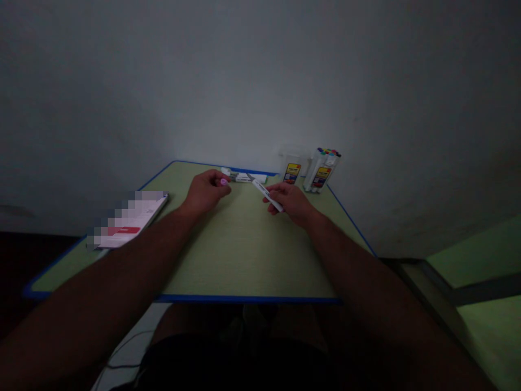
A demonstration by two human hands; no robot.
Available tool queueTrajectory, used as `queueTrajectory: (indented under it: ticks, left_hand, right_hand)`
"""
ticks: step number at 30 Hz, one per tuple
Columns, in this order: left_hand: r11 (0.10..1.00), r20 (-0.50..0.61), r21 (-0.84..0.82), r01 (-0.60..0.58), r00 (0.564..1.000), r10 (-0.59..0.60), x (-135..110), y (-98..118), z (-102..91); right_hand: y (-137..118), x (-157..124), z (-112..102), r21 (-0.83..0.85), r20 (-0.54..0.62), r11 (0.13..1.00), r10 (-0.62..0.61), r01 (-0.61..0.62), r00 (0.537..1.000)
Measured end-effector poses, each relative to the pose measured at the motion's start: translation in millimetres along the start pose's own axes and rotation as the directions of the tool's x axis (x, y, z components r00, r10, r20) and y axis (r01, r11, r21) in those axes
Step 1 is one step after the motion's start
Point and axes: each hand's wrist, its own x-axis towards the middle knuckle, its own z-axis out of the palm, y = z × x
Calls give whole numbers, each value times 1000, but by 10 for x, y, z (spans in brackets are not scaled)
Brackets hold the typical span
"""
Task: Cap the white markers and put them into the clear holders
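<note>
My right hand (291, 202) grips a white marker (266, 194), slanted so its narrow dark tip points up and left. Between the thumb and fingers of my left hand (206, 190) is a small pinkish-purple marker cap (223, 182). The two hands are apart above the table. Behind them, near the table's far edge, more white markers (244, 177) lie on their sides, partly covered by my left fingers and the held marker.
On the green table (244, 255), edged in blue, a clear plastic case (291, 165) and a case full of colourful-capped markers (322, 170) stand at the back right. A tablet-like device (134, 220), partly pixelated, lies at the left. A wall (244, 81) rises behind.
</note>
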Motion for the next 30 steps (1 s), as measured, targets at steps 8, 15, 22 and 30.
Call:
queueTrajectory:
  ticks: [8,15,22,30]
  left_hand:
    - [1000,18,11,4,1000,-4,10,-30,9]
    - [1000,41,-4,-13,999,13,28,-101,4]
    - [1000,51,20,-24,998,23,39,-122,-1]
    - [1000,54,6,7,999,-7,25,-78,4]
  right_hand:
    - [-2,-5,5,73,7,997,34,-35,999]
    - [-40,-2,-15,192,-27,974,132,-125,991]
    - [-37,1,-7,176,-21,976,130,-125,991]
    - [-23,2,-6,167,-17,979,121,-116,993]
